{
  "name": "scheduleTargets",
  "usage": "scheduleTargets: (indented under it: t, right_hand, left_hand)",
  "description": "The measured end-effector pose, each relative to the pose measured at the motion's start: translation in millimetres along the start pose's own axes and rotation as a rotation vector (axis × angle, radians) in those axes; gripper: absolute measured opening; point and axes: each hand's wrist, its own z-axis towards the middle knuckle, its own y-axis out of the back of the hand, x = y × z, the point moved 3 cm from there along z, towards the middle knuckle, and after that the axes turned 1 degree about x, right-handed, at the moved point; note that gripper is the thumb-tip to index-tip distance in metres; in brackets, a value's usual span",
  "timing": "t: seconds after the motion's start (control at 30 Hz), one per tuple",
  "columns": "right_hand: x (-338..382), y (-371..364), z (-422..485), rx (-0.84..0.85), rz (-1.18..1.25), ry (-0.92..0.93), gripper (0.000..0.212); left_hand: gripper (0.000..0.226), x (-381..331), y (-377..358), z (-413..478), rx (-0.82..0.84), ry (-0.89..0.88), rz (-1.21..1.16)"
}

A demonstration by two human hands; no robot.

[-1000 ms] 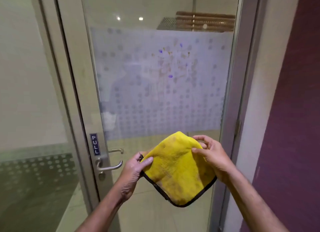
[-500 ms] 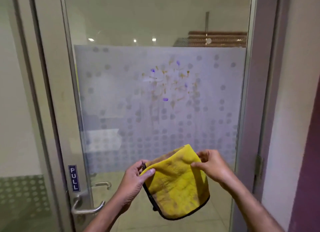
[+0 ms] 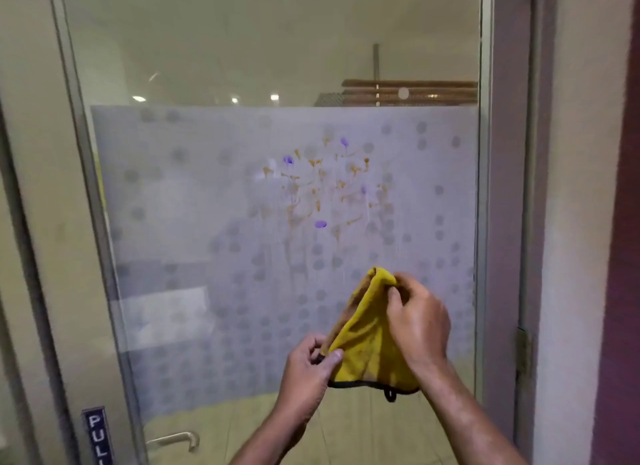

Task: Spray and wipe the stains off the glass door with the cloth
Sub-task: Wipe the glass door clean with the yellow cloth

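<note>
We've bunched the cloth (image 3: pixel 367 343) since a moment ago; it was spread flat between both hands, now it's folded to a peak and lifted higher in front of the door (image 3: pixel 207 48); our right hand (image 3: pixel 419 322) grips the top fold, fingers curled round it; our left hand (image 3: pixel 308 371) pinches the lower left corner; the orange and purple stains (image 3: pixel 318 190) sit above the cloth; frosted glass runs wide to their left, the frame (image 3: pixel 505 222) is near on the right; the handle (image 3: pixel 176 440) is at the door's bottom left.

Single head-worn view, forward and slightly down, close to glass door (image 3: pixel 242 66).
</note>
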Motion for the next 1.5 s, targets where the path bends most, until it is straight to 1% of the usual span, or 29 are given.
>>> scheduleTargets:
  t: [0.07, 0.13, 0.23, 0.33, 0.4, 0.43, 0.5, 0.57, 0.67, 0.77, 0.83, 0.93, 1.0, 1.03, 1.1, 1.17, 1.2, 1.23, 1.27, 1.3, 1.4, 1.5]
  right_hand:
    - [13, -9, 5, -0.145, 0.126, 0.001, 0.025]
    - [27, -23, 11, -0.231, 0.208, 0.054, 0.025]
    - [35, -50, 20, -0.250, 0.296, 0.103, 0.027]
    - [39, -69, 21, -0.284, 0.420, 0.083, 0.028]
    - [40, -77, 18, -0.329, 0.585, 0.016, 0.028]
    - [40, -80, 17, -0.348, 0.672, -0.051, 0.027]
    - [42, -84, 19, -0.391, 0.831, -0.202, 0.029]
    - [47, -86, 24, -0.449, 0.909, -0.287, 0.043]
    - [50, -92, 37, -0.492, 0.916, -0.424, 0.071]
    - [49, -98, 51, -0.498, 0.877, -0.505, 0.085]
    - [46, -102, 57, -0.473, 0.761, -0.513, 0.088]
    - [39, -106, 53, -0.494, 0.578, -0.425, 0.079]
    - [33, -110, 47, -0.515, 0.445, -0.320, 0.075]
    - [29, -113, 44, -0.521, 0.386, -0.285, 0.073]
    - [24, -120, 41, -0.503, 0.314, -0.245, 0.069]
    - [19, -128, 39, -0.454, 0.317, -0.232, 0.067]
    - [17, -131, 39, -0.444, 0.327, -0.225, 0.066]
    - [15, -133, 39, -0.446, 0.330, -0.215, 0.065]
    - [12, -134, 39, -0.452, 0.329, -0.200, 0.064]
    - [8, -135, 39, -0.457, 0.324, -0.183, 0.062]
    - [-5, -136, 37, -0.476, 0.260, -0.095, 0.057]
    - [-25, -131, 37, -0.437, 0.146, 0.026, 0.055]
  left_hand:
    - [0.003, -1, -11, 16, 0.009, 0.003, 0.006]
    - [0.007, -3, -20, 30, 0.019, 0.012, 0.011]
    - [0.012, -7, -29, 43, 0.017, 0.008, 0.035]
    - [0.018, -7, -29, 53, 0.023, 0.012, 0.044]
    - [0.027, -6, -25, 57, 0.018, 0.007, 0.062]
    - [0.030, -5, -24, 59, 0.014, 0.009, 0.076]
    - [0.027, -3, -22, 60, 0.008, 0.017, 0.094]
    - [0.024, 0, -21, 62, 0.001, 0.021, 0.101]
    - [0.020, 3, -22, 63, -0.003, 0.013, 0.105]
    - [0.017, 3, -21, 64, -0.016, 0.029, 0.138]
    - [0.012, 3, -20, 64, 0.005, 0.040, 0.159]
    - [0.005, 1, -8, 61, 0.000, 0.018, 0.250]
    - [0.005, -6, 9, 58, -0.055, -0.050, 0.314]
    - [0.007, -12, 20, 57, -0.103, -0.119, 0.355]
    - [0.016, -32, 44, 52, -0.278, -0.300, 0.449]
    - [0.015, -63, 70, 45, -0.480, -0.499, 0.470]
    - [0.011, -78, 81, 44, -0.553, -0.605, 0.468]
    - [0.007, -90, 91, 44, -0.596, -0.713, 0.482]
    - [0.011, -100, 99, 48, -0.627, -0.804, 0.518]
    - [0.020, -106, 107, 53, -0.651, -0.877, 0.571]
    - [0.041, -117, 126, 77, -0.712, -0.984, 0.786]
    - [0.057, -120, 139, 101, -0.783, -0.981, 0.972]
